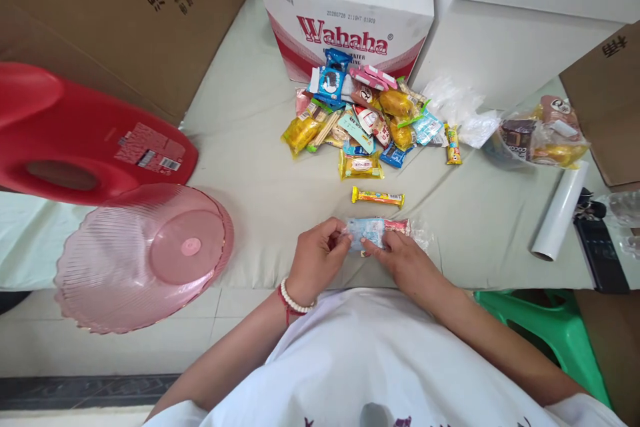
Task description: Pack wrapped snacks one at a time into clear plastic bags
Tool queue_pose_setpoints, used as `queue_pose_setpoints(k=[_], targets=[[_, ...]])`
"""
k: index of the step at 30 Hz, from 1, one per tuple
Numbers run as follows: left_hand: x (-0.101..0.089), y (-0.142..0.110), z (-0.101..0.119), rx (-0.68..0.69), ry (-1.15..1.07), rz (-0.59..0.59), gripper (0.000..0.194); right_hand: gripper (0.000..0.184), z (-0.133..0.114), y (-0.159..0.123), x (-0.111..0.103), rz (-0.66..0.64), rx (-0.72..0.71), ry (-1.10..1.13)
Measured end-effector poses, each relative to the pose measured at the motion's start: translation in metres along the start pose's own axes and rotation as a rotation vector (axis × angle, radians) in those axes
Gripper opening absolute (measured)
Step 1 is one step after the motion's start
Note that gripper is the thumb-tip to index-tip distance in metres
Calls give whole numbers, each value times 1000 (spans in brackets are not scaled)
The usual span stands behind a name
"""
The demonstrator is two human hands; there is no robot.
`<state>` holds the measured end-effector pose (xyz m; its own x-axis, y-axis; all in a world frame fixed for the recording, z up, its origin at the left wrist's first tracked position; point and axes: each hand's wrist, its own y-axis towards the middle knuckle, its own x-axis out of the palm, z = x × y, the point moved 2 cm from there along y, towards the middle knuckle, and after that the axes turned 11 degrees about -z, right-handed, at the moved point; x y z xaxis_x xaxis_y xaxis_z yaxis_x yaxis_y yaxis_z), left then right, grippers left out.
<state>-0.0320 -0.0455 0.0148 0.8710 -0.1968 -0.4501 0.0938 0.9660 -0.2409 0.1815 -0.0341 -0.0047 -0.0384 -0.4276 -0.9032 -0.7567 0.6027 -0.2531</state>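
Both hands are at a clear plastic bag with small packs inside, lying near the table's front edge. A light blue snack pack and a red one show through the plastic. My left hand pinches the bag's left end between thumb and fingers. My right hand rests on the bag from the right, fingers lying over the packs. Just beyond them lies a yellow snack bar. Farther back is a yellow-wrapped snack, in front of a heap of mixed snacks.
A white Wahaha carton stands behind the heap. To the left are a red jug and a pink ribbed bowl overhanging the edge. At right are a filled snack bag, a white roll, a black phone and a green stool.
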Motion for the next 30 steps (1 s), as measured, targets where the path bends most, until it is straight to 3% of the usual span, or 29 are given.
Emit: queue_pose_setpoints(k=[3, 6, 8, 10, 12, 16, 21, 26, 30], targets=[[24, 10, 9, 87, 88, -61, 16, 53, 3, -2, -6, 42, -47, 191], [51, 17, 11, 143, 407, -124, 26, 45, 13, -10, -13, 126, -1, 469], [64, 17, 9, 156, 606, -137, 33, 40, 25, -19, -11, 274, 166, 522], [72, 14, 7, 176, 735, -124, 38, 38, 37, -27, -5, 427, 378, 418], [75, 11, 5, 194, 795, -93, 40, 40, 44, -34, 4, 480, 513, 282], [77, 10, 3, 212, 819, -54, 39, 21, 46, -44, 4, 432, 510, 256], [78, 10, 4, 199, 810, -39, 36, 17, 22, -43, -28, 405, 510, 438], [79, 12, 7, 222, 791, -54, 29, 18, -7, 9, -40, 305, 338, 391], [60, 13, -5, 239, 575, -134, 23, 22, -7, 46, -27, 152, 333, 285]])
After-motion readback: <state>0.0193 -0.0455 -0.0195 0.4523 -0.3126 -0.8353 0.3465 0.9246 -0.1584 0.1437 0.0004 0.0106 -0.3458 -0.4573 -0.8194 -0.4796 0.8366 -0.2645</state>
